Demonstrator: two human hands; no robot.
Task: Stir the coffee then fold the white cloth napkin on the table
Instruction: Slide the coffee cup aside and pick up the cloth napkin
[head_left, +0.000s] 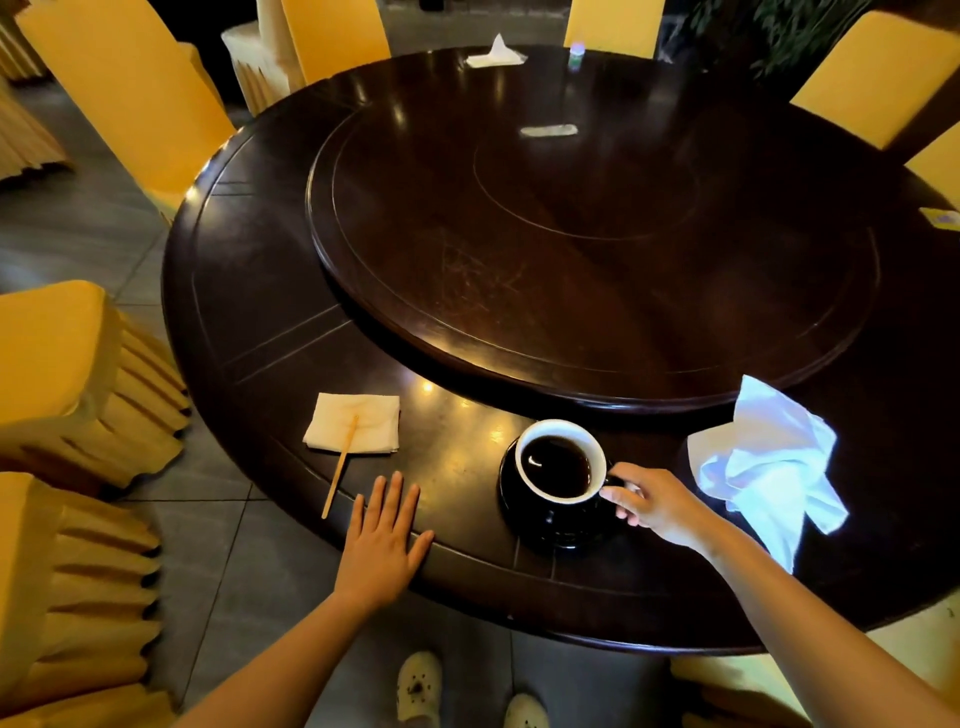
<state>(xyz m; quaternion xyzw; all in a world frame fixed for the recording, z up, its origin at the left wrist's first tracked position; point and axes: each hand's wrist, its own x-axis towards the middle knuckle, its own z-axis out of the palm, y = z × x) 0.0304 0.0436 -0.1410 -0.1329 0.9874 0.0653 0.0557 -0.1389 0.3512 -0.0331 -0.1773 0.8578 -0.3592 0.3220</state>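
Note:
A black cup with a white inside, full of dark coffee (558, 462), stands on a black saucer (550, 530) near the front edge of the round dark table (270, 291). My right hand (654, 506) grips the cup's handle on its right side. My left hand (384, 540) lies flat and open on the table edge, left of the cup. A wooden stir stick (340, 467) rests partly on a folded paper napkin (356, 423), just beyond my left hand. The white cloth napkin (769, 462) lies crumpled to the right of the cup.
A large lazy Susan (597, 249) fills the table's middle. A tissue (496, 54) and a small bottle (575, 54) sit at the far edge. Yellow-covered chairs (124, 98) ring the table, with two close on my left (67, 379).

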